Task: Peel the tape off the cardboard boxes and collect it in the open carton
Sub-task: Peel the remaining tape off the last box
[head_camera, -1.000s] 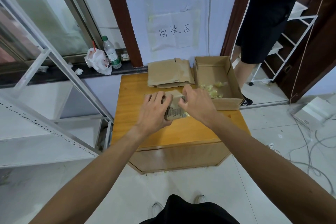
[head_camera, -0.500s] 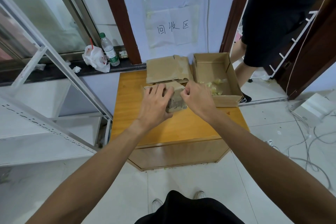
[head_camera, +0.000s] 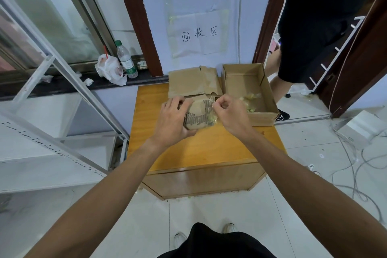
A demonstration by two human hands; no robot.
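Two bare hands are working over one wooden table (head_camera: pixel 199 148), with the wearer standing at its 6 o'clock edge. The left hand (head_camera: pixel 173 117) is gripping one small box (head_camera: pixel 198 114) at the table's centre, fingers curling over the top and thumb tucking under the near edge. The box's outer paper is showing torn patches with bare corrugation. The right hand (head_camera: pixel 232 115), at 3 o'clock of the box, is pinching one strip of clear tape (head_camera: pixel 213 118) between thumb and curled fingers. The strip is stretching from the box's right end up to that pinch.

One open carton (head_camera: pixel 264 119) is sitting at the table's 2 o'clock corner, just right of the right hand. A yellowish clump of tape scraps (head_camera: pixel 251 101) is lying inside near its front wall; I cannot tell how many pieces. One stack of flattened cardboard (head_camera: pixel 192 82) is lying at 12 o'clock, touching the carton's left wall; the sheet count is unclear.

Beyond the table at 10 o'clock, one bottle (head_camera: pixel 125 59) and one white bag (head_camera: pixel 110 69) are standing on a dark ledge. One paper sign (head_camera: pixel 199 34) is hanging on the wall at 12 o'clock. One other person (head_camera: pixel 310 27) in black is standing at 1 o'clock.
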